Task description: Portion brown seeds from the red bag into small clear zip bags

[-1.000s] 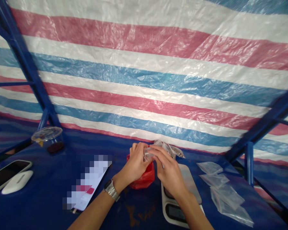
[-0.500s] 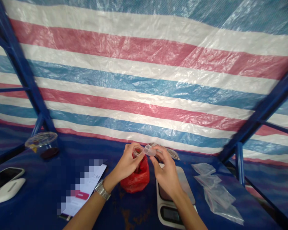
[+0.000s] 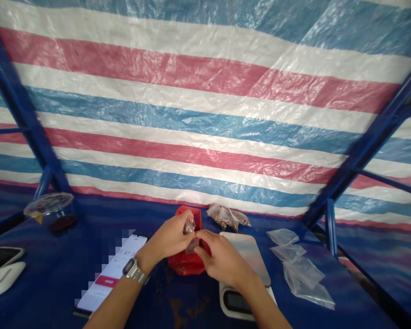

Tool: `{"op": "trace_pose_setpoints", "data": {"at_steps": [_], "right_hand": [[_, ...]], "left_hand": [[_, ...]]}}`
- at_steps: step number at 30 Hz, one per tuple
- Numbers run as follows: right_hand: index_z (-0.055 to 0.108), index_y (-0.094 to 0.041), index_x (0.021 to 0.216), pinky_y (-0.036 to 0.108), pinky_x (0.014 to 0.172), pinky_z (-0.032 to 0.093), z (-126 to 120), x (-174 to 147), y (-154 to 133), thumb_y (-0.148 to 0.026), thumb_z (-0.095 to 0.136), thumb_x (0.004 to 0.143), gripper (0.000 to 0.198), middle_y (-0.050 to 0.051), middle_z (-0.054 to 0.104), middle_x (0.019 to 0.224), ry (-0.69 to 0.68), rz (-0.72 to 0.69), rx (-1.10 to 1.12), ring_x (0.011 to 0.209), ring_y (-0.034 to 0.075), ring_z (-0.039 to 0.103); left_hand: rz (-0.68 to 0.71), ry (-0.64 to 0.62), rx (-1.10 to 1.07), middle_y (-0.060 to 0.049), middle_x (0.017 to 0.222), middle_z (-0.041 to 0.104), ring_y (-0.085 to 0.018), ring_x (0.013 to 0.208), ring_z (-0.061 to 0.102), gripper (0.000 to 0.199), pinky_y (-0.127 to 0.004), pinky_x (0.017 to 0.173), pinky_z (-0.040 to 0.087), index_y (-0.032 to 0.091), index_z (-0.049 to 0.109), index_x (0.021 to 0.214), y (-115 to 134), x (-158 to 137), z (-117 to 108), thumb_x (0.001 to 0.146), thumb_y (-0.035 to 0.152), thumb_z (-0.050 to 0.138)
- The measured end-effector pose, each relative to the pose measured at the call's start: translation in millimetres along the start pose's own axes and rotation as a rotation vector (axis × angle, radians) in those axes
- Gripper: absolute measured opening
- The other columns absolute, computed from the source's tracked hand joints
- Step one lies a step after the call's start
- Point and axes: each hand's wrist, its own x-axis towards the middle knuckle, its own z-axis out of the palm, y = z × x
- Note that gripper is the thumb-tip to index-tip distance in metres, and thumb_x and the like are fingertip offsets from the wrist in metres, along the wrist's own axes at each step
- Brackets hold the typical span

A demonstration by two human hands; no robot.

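Note:
My left hand [image 3: 173,235] is closed on a small clear plastic bag [image 3: 189,225], which is crumpled at its fingers. Beside it, my right hand [image 3: 222,256] pinches a small translucent plastic cup [image 3: 192,247], partly hidden by the fingers. Both hands meet over a red plastic bag [image 3: 185,265] standing on the blue table; its contents are mostly covered by the hands. Under my right forearm lies a kitchen scale [image 3: 250,253] with a grey top and a dark display. Several filled clear bags [image 3: 228,217] of brownish bits lie behind the scale.
Several flat clear zip bags [image 3: 303,269] overlap on the right. A phone [image 3: 106,278] with a lit screen lies left of my forearm. Farther left are a lidded clear tub [image 3: 53,212], a white case [image 3: 5,279] and a dark-screened device [image 3: 2,259]. Blue metal bars [image 3: 330,228] frame striped sheeting.
My right hand has moved left and down with the cup, from beside the clear bag to over the red bag. My left hand has come lower. The view has shifted slightly right.

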Motion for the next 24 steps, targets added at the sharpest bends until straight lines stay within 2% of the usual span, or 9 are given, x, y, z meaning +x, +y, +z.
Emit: {"op": "trace_pose_setpoints", "data": {"at_steps": [3, 6, 10, 13, 16, 20, 24], "right_hand": [[0.066, -0.025, 0.112, 0.031, 0.091, 0.051, -2, 0, 5, -0.008, 0.058, 0.088, 0.030, 0.004, 0.075, 0.110, 0.018, -0.001, -0.062, 0.100, 0.023, 0.071], [0.067, -0.025, 0.112, 0.031, 0.089, 0.051, -6, 1, 9, -0.004, 0.054, 0.089, 0.034, 0.005, 0.074, 0.111, 0.078, -0.003, -0.163, 0.098, 0.022, 0.071], [0.069, -0.023, 0.111, 0.033, 0.086, 0.051, -10, 3, 13, 0.002, 0.049, 0.088, 0.040, 0.008, 0.073, 0.113, 0.161, 0.019, -0.327, 0.099, 0.024, 0.071], [0.071, -0.023, 0.109, 0.035, 0.089, 0.051, -11, 3, 15, 0.001, 0.053, 0.086, 0.038, 0.007, 0.075, 0.111, 0.166, 0.033, -0.287, 0.101, 0.025, 0.071], [0.074, -0.025, 0.103, 0.037, 0.094, 0.050, -13, 1, 15, -0.001, 0.060, 0.082, 0.034, 0.003, 0.078, 0.104, 0.142, 0.048, -0.138, 0.100, 0.025, 0.071], [0.078, -0.026, 0.097, 0.037, 0.089, 0.050, -18, -2, 11, -0.006, 0.067, 0.079, 0.029, 0.001, 0.080, 0.097, 0.087, 0.081, -0.020, 0.093, 0.024, 0.071], [0.078, -0.027, 0.095, 0.040, 0.097, 0.043, -23, -5, 7, -0.003, 0.063, 0.078, 0.033, 0.000, 0.079, 0.095, 0.014, 0.039, 0.022, 0.096, 0.023, 0.069]], "left_hand": [[-0.047, -0.028, 0.167, 0.000, 0.078, 0.064, -0.019, 0.067, 0.060, 0.005, -0.030, 0.063, 0.038, 0.024, 0.052, 0.086, -5, -1, 1, 0.085, 0.021, 0.055], [-0.016, 0.022, 0.264, -0.004, 0.086, 0.067, -0.023, 0.079, 0.063, 0.011, -0.033, 0.072, 0.042, 0.024, 0.051, 0.088, -9, 0, 2, 0.082, 0.016, 0.053], [0.039, 0.093, 0.254, -0.004, 0.092, 0.065, -0.023, 0.088, 0.062, 0.016, -0.034, 0.082, 0.045, 0.024, 0.051, 0.090, -5, 0, 1, 0.079, 0.012, 0.051], [0.008, 0.118, 0.221, -0.003, 0.092, 0.064, -0.022, 0.086, 0.063, 0.015, -0.033, 0.081, 0.046, 0.025, 0.049, 0.091, 0, 1, -3, 0.082, 0.013, 0.050], [-0.072, 0.157, 0.286, -0.004, 0.090, 0.066, -0.023, 0.084, 0.065, 0.012, -0.033, 0.078, 0.045, 0.024, 0.048, 0.095, 7, 1, -11, 0.086, 0.016, 0.050], [-0.232, 0.230, 0.363, -0.005, 0.091, 0.068, -0.027, 0.082, 0.070, 0.008, -0.033, 0.073, 0.043, 0.025, 0.045, 0.101, 25, -10, -18, 0.093, 0.024, 0.046], [-0.437, 0.250, 0.463, -0.008, 0.098, 0.067, -0.029, 0.078, 0.071, 0.009, -0.032, 0.062, 0.036, 0.025, 0.040, 0.097, 47, -40, 2, 0.095, 0.032, 0.046]]}}
